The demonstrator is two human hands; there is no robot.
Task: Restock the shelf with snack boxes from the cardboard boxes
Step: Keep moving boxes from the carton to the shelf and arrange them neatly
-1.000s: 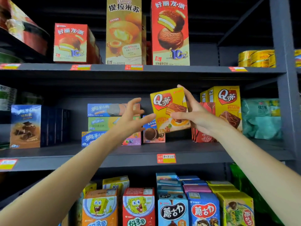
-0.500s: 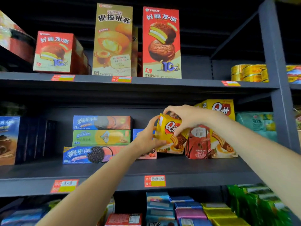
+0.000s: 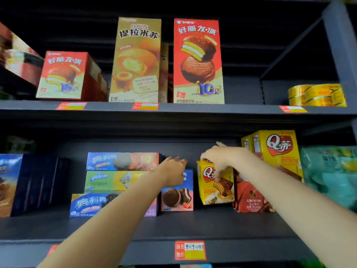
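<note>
Small yellow box (image 3: 215, 183) stood upright at centre-right of frame on middle shelf (image 3: 193, 227), long axis vertical. Right hand (image 3: 222, 157) pinched its top edge, directly above it. Left hand (image 3: 172, 171), fingers relaxed and empty, hovered just left, apart.

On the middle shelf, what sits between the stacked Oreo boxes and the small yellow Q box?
In the head view, one upright Oreo box, partly hidden by the left hand, stands between the Oreo stack and the yellow Q box.
</note>
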